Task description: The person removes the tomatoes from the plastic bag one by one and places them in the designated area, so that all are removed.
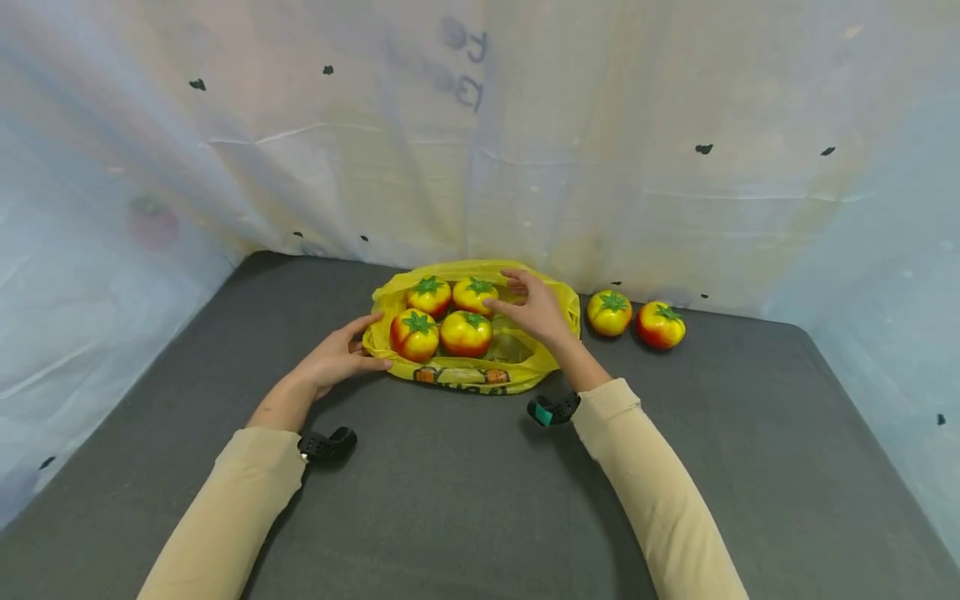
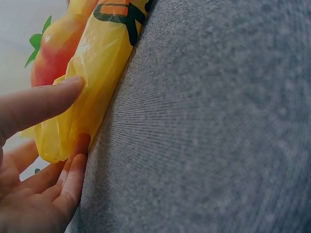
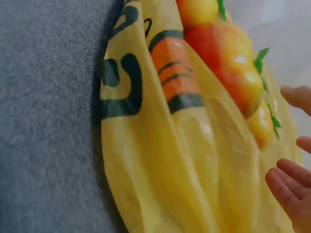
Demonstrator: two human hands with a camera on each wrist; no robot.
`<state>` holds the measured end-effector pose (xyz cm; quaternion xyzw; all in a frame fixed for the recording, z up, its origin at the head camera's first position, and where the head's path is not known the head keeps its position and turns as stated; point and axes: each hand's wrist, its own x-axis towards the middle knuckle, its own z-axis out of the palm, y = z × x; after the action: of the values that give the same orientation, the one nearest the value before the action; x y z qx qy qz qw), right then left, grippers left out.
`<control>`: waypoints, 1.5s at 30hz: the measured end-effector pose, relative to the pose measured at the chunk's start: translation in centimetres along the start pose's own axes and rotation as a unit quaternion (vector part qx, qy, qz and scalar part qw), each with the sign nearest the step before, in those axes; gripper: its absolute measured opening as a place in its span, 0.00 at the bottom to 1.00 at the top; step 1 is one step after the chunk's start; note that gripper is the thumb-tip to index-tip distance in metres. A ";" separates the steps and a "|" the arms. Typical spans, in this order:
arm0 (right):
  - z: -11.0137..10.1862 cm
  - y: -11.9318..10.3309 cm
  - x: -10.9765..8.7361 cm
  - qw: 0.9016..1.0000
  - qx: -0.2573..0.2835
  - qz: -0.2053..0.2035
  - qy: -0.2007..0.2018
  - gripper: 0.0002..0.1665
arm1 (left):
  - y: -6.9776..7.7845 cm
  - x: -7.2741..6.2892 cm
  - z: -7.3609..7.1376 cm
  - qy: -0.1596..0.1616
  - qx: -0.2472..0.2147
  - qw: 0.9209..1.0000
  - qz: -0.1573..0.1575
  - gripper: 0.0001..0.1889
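A yellow plastic bag (image 1: 450,382) with green and orange print lies with its mouth wide at the back of the table. Several red-and-yellow tomatoes (image 1: 467,335) with green leafy tops sit inside, grouped toward its left. At the bag's left end is my left hand (image 1: 333,358), which holds it with the thumb (image 2: 73,92) on the front and the fingers round the far side. My right hand (image 1: 534,312) is over the bag's right part, fingers apart and nothing between them. Its thumb appears close to the back right tomato (image 1: 474,293); whether they touch I cannot tell.
Two more tomatoes, one mostly yellow (image 1: 609,313) and one redder (image 1: 660,326), stand just right of the bag on the dark grey table (image 1: 450,483). A pale sheet wall (image 1: 525,167) rises directly behind, and similar sheets flank both sides.
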<state>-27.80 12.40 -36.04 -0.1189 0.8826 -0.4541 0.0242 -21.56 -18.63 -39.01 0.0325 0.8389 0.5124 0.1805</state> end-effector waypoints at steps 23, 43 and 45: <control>2.2 0.1 1.1 1.000 0.012 0.022 -0.019 0.38 | -0.1 0.1 -0.1 0.002 -0.003 1.000 0.004 0.48; 1.0 -0.1 -0.3 0.999 0.020 0.034 -0.005 0.37 | -0.1 0.1 0.2 0.006 0.000 1.000 0.003 0.48; 0.8 -0.1 -0.5 0.999 0.019 0.030 -0.001 0.36 | -0.1 0.1 0.1 0.006 -0.001 1.000 0.001 0.48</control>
<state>-27.15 11.80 -36.49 -0.0924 0.8769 -0.4700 0.0411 -21.61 -18.54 -39.20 0.0304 0.8392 0.5141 0.1747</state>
